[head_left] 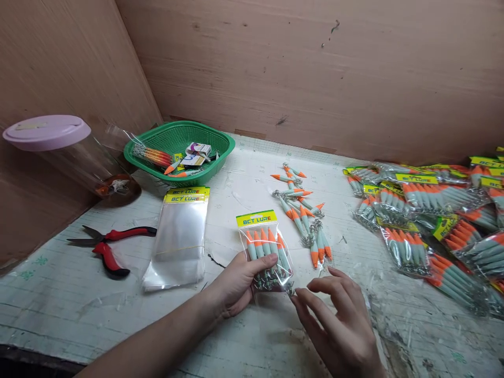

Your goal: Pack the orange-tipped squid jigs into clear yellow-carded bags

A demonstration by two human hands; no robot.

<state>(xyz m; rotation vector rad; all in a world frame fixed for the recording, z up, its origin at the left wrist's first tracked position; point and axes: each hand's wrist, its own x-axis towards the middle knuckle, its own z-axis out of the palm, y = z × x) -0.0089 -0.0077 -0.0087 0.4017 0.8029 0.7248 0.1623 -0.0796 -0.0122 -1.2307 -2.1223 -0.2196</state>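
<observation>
My left hand (240, 281) grips a clear plastic bag (255, 223) with a yellow "BCT LURE" header, thumb across its front. Several orange-and-grey fishing lures (262, 249) lie side by side in it, orange tips toward the header. The rightmost lure (282, 252) sits slightly aslant, its hook end at the bag's lower right corner. At those hooks, my right hand (338, 315) has its thumb and a finger drawn together on the lure's end, while its other fingers are bent and apart. Loose lures (301, 210) are scattered just beyond the bag.
Flat "BCT LURE" bags (179, 241) lie stacked left of my hands, beside red-handled pliers (114, 236). Behind stands a green basket (226, 152) holding lures and small cards. A clear jar with a pink lid (51, 131) leans far left. Filled lure packs (421, 194) are heaped right.
</observation>
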